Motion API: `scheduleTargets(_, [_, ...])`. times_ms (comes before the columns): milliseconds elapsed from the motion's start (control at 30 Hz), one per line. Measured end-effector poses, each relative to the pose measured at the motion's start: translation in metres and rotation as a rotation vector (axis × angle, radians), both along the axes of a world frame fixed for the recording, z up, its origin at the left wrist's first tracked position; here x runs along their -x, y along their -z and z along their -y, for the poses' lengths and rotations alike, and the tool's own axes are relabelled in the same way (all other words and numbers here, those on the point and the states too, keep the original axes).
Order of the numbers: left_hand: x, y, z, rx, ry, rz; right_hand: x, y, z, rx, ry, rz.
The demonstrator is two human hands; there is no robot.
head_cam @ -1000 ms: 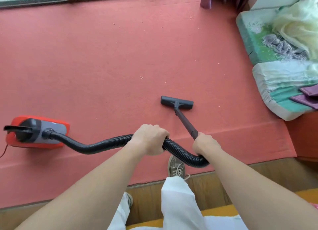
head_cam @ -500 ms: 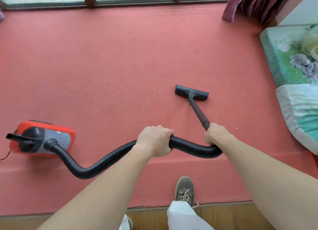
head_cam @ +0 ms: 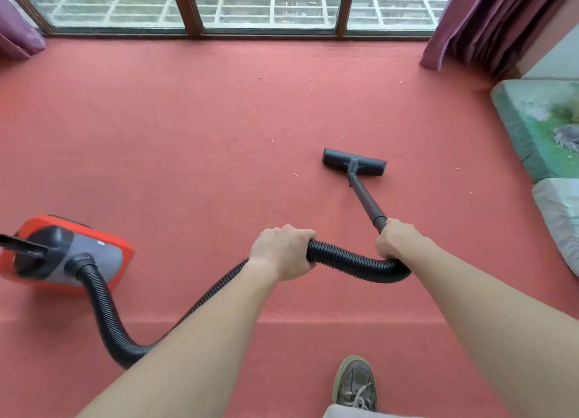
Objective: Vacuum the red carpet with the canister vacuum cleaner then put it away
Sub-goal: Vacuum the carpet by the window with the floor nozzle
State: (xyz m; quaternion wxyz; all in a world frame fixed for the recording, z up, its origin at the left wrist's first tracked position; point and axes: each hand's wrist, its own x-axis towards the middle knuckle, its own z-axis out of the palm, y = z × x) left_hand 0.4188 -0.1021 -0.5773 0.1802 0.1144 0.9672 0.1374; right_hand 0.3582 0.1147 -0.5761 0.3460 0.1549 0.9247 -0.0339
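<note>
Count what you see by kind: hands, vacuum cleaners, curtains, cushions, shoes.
2 hands: left hand, right hand
1 vacuum cleaner
2 curtains: left curtain, right curtain
2 cushions: green cushion, white cushion
1 shoe
Total: 8
</note>
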Motion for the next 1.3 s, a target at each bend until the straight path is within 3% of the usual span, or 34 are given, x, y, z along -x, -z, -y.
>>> scheduleTargets(133, [-0.03, 0.006, -0.007, -0.019, 0.093, -0.03, -0.048, -0.018, 0.0, -0.082, -0.13, 0.025])
scheduleTargets(400, [-0.036, -0.022, -0.019, 0.04, 0.315, -0.106, -0.093, -0.05, -0.009, -0.006, -0.26, 0.106])
scheduleTargets(633, [-0.018, -0.006, 0.02, -0.023, -0.083, -0.112, -0.006, -0.027, 0.041, -0.078, -0.296, 0.022])
scheduleTargets(833, [-0.006, -0.001, 0.067, -0.029, -0.289, -0.046, 0.051, -0.001, 0.093, -0.057, -0.221, 0.035])
scheduleTargets(1100, [0.015, -0.012, 0.091, -0.138, -0.367, -0.079, 0.09, -0.022, 0.128, -0.081, -0.231, 0.037])
scheduleTargets(1300, [0.03, 0.001, 0.097, -0.04, -0.442, -0.126, 0.099, -0.021, 0.146, -0.031, -0.239, 0.024])
